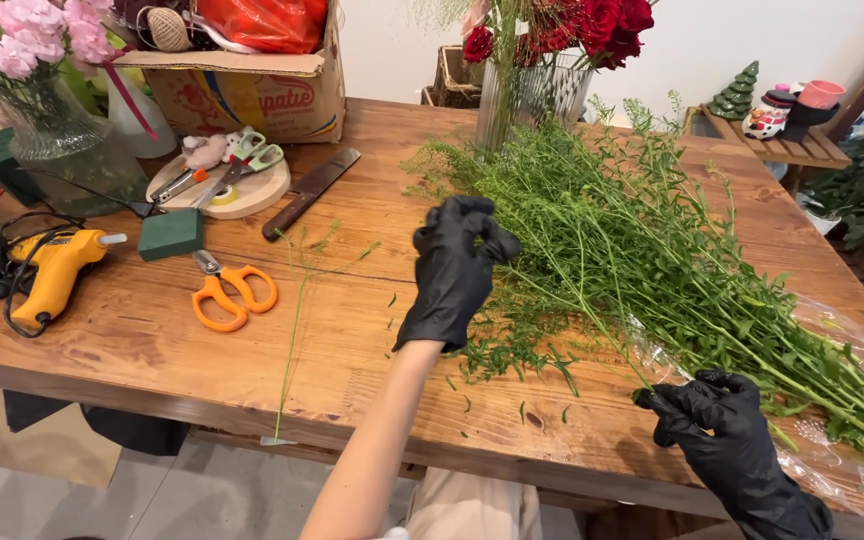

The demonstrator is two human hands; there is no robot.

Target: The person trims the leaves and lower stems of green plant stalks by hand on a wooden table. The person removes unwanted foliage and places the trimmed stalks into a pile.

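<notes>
Both my hands wear black gloves. My left hand [455, 270] hovers over the wooden table [132, 340] with fingers curled at the leafy tips of a green stem. My right hand [722, 435] pinches the lower end of a thin green stem near the table's front edge. A large bundle of green foliage [672, 250] lies across the right half of the table, partly on clear plastic wrap [842, 330]. One thin loose stem [297, 320] lies alone left of my left arm.
Orange scissors [232, 292], a yellow glue gun [57, 270], a green foam block [170, 234], a knife [310, 192], a round wooden board with snips [222, 180], a cardboard box [252, 90], a vase of pink flowers [42, 110] and a vase of red roses [537, 85] stand around.
</notes>
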